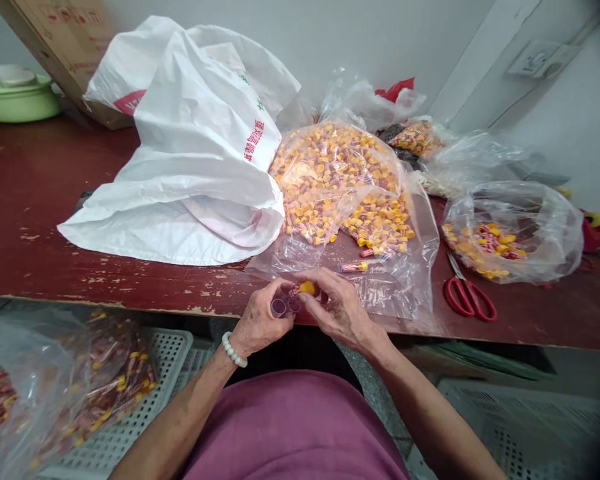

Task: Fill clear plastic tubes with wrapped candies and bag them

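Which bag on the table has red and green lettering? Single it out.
The big white bag, left of the clear bags. Red and green lettering shows on its right side; I see none on the clear ones.

white wall (380,40), worn red table (105,280)

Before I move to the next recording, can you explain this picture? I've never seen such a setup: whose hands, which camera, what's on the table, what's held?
There is no robot: a person works bare-handed, filmed by one head-worn camera looking forward and down. The left hand holds small clear, purplish tubes; the right hand pinches a small yellow-ended piece beside them. On the worn dark-red table lie a large white sack, a big clear plastic bag of yellow-capped pieces, a smaller clear plastic bag of similar pieces and red-handled scissors.
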A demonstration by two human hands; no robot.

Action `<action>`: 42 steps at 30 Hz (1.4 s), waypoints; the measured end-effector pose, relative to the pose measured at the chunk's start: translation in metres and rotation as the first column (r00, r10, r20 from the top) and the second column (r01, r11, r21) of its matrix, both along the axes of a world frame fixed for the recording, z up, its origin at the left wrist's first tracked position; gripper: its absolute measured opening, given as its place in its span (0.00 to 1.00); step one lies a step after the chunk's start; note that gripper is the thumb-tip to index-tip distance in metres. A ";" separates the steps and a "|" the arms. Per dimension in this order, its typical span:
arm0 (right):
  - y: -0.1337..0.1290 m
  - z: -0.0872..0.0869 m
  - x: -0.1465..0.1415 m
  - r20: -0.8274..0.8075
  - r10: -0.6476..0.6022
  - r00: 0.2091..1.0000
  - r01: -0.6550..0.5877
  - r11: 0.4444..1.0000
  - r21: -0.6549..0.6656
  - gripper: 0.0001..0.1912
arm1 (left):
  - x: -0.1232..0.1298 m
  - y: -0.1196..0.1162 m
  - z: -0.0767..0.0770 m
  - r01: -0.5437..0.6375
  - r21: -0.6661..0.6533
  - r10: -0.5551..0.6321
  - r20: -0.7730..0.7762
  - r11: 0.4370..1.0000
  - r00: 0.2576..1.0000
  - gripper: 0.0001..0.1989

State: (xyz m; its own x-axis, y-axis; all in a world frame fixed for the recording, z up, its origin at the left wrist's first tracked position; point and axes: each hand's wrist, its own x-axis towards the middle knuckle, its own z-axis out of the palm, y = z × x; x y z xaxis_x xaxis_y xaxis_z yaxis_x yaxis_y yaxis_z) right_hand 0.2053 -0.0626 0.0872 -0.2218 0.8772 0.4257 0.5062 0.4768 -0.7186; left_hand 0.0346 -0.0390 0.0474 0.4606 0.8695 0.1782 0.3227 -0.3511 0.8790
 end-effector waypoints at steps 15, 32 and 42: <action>0.045 -0.030 0.050 0.185 -0.222 0.957 0.215 0.975 0.056 0.16 | -0.003 0.010 -0.009 -0.088 -0.355 0.162 0.186 0.931 0.969 0.19; 0.063 -0.033 0.060 -0.028 -0.441 0.897 0.438 0.895 -0.086 0.11 | -0.003 0.011 0.000 -0.128 -0.342 0.205 0.201 0.931 0.958 0.19; -0.005 -0.017 -0.019 0.030 -0.111 0.993 0.108 0.989 0.099 0.07 | 0.006 0.009 0.004 -0.056 -0.185 0.087 0.164 0.981 0.983 0.17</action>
